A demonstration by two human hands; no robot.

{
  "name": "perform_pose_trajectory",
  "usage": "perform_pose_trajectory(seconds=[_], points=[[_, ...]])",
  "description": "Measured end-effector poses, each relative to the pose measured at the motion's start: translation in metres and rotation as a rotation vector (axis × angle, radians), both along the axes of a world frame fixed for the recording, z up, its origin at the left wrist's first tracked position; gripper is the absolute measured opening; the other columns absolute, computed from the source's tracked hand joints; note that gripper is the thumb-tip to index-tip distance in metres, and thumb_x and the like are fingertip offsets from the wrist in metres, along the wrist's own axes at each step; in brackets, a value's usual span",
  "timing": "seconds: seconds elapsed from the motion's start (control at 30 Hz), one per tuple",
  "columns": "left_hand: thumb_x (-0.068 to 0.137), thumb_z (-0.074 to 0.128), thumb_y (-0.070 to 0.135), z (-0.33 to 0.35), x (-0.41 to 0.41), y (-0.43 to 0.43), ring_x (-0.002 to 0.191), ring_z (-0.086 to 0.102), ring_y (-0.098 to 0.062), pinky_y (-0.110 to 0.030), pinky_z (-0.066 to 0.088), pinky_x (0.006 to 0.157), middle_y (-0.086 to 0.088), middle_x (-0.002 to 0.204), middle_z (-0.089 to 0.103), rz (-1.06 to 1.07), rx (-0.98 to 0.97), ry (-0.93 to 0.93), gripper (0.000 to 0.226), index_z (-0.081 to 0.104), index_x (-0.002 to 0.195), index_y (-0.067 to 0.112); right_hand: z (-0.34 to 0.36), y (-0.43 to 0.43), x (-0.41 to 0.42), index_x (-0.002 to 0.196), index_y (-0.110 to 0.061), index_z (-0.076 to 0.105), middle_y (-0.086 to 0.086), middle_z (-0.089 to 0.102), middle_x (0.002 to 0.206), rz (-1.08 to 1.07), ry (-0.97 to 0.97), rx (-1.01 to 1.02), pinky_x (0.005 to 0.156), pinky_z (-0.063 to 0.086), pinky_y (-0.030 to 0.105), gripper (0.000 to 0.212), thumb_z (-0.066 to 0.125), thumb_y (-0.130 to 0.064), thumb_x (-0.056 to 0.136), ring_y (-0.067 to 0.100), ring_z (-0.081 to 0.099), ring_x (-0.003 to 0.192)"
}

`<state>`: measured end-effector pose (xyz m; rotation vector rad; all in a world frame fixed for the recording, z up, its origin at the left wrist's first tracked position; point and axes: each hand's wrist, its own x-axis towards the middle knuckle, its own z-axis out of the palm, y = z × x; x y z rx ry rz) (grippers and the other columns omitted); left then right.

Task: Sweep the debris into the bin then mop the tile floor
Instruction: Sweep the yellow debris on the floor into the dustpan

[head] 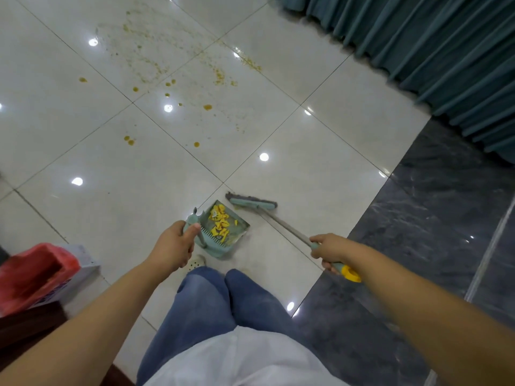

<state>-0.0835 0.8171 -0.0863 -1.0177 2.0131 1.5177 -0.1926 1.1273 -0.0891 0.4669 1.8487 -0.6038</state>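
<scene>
Debris (pixel 220 220) lies in dustpan (pixel 223 249).

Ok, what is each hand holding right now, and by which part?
Left hand grips the dustpan by its handle; right hand grips the broom near its handle's top end.

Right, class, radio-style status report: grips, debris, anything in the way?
Left grip holds teal plastic dustpan, right grip holds teal long-handled broom. Yellow debris pieces in dustpan, not yet binned. Brown spots and crumbs lie on white tile floor ahead.
</scene>
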Motion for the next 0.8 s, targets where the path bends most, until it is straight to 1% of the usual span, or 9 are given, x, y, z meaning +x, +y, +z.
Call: perform_pose_trajectory(seconds=[0.03, 0.1, 0.17, 0.27, 0.37, 0.43, 0.63, 0.73, 0.8], points=[[0.099, 0.042, 0.031, 0.001, 0.001, -0.001, 0.043, 0.036, -0.017, -0.023, 0.030, 0.039, -0.007, 0.059, 0.045, -0.006, 0.000, 0.000, 0.030, 0.045, 0.079, 0.009, 0.001, 0.004, 0.003, 0.146, -0.018, 0.037, 0.009, 0.044, 0.064, -0.032, 0.014, -0.004, 0.036, 0.032, 0.014, 0.053, 0.045, -0.002, 0.096, 0.011, 0.039, 0.028], [0.099, 0.042, 0.031, 0.002, 0.003, -0.003, 0.043, 0.036, -0.018, -0.023, 0.030, 0.039, -0.007, 0.058, 0.045, -0.029, -0.006, 0.000, 0.029, 0.045, 0.082, 0.008, -0.001, 0.006, 0.005, 0.148, -0.018, 0.034, 0.009, 0.041, 0.065, -0.127, 0.043, -0.027, 0.033, 0.030, 0.011, 0.055, 0.044, 0.000, 0.097, 0.008, 0.035, 0.020], [0.099, 0.043, 0.031, 0.004, 0.004, -0.007, 0.042, 0.036, -0.017, -0.023, 0.030, 0.038, -0.007, 0.057, 0.046, -0.073, -0.015, -0.001, 0.029, 0.045, 0.082, 0.008, -0.008, 0.006, 0.000, 0.148, -0.017, 0.032, 0.009, 0.042, 0.071, -0.226, 0.049, -0.031, 0.031, 0.031, 0.009, 0.055, 0.043, 0.000, 0.097, 0.008, 0.038, 0.022], [0.099, 0.044, 0.031, 0.005, 0.005, -0.014, 0.039, 0.036, -0.015, -0.022, 0.031, 0.036, -0.006, 0.055, 0.047, -0.143, -0.038, -0.002, 0.030, 0.045, 0.078, 0.009, -0.023, 0.002, -0.011, 0.147, -0.018, 0.034, 0.009, 0.045, 0.076, -0.409, 0.005, -0.031, 0.031, 0.035, 0.010, 0.054, 0.046, -0.002, 0.097, 0.011, 0.042, 0.042], [0.099, 0.044, 0.033, 0.004, 0.004, -0.021, 0.038, 0.037, -0.015, -0.023, 0.031, 0.037, -0.006, 0.055, 0.047, -0.171, -0.064, -0.005, 0.031, 0.046, 0.079, 0.008, -0.036, -0.008, -0.011, 0.143, -0.017, 0.036, 0.009, 0.043, 0.074, -0.555, -0.064, -0.071, 0.030, 0.035, 0.010, 0.048, 0.046, -0.003, 0.098, 0.008, 0.041, 0.027], [0.099, 0.042, 0.034, 0.002, 0.001, -0.026, 0.038, 0.037, -0.016, -0.023, 0.032, 0.037, -0.006, 0.055, 0.048, -0.177, -0.078, -0.015, 0.031, 0.046, 0.082, 0.008, -0.040, -0.018, -0.001, 0.142, -0.018, 0.037, 0.009, 0.043, 0.072, -0.572, -0.101, -0.090, 0.030, 0.035, 0.010, 0.048, 0.046, -0.004, 0.097, 0.007, 0.040, 0.024], [0.099, 0.041, 0.036, -0.004, -0.009, -0.039, 0.039, 0.036, -0.017, -0.021, 0.029, 0.036, -0.006, 0.056, 0.047, -0.177, -0.051, -0.028, 0.031, 0.045, 0.083, 0.009, -0.035, -0.057, 0.035, 0.141, -0.022, 0.041, 0.008, 0.045, 0.067, -0.482, -0.239, -0.146, 0.031, 0.035, 0.012, 0.047, 0.046, -0.007, 0.097, 0.006, 0.038, 0.030], [0.099, 0.040, 0.038, -0.006, -0.004, -0.048, 0.040, 0.037, -0.019, -0.023, 0.030, 0.039, -0.008, 0.057, 0.048, -0.181, -0.033, -0.034, 0.033, 0.045, 0.084, 0.008, -0.022, -0.070, 0.043, 0.133, -0.021, 0.049, 0.008, 0.046, 0.063, -0.527, -0.323, -0.217, 0.030, 0.035, 0.012, 0.038, 0.049, -0.008, 0.097, 0.006, 0.038, 0.030], [0.099, 0.040, 0.037, -0.007, 0.003, -0.055, 0.040, 0.037, -0.019, -0.023, 0.029, 0.040, -0.008, 0.056, 0.047, -0.177, -0.013, -0.035, 0.033, 0.045, 0.085, 0.008, -0.014, -0.072, 0.049, 0.132, -0.021, 0.051, 0.008, 0.047, 0.058, -0.561, -0.327, -0.239, 0.029, 0.035, 0.012, 0.037, 0.050, -0.009, 0.097, 0.006, 0.038, 0.030]])
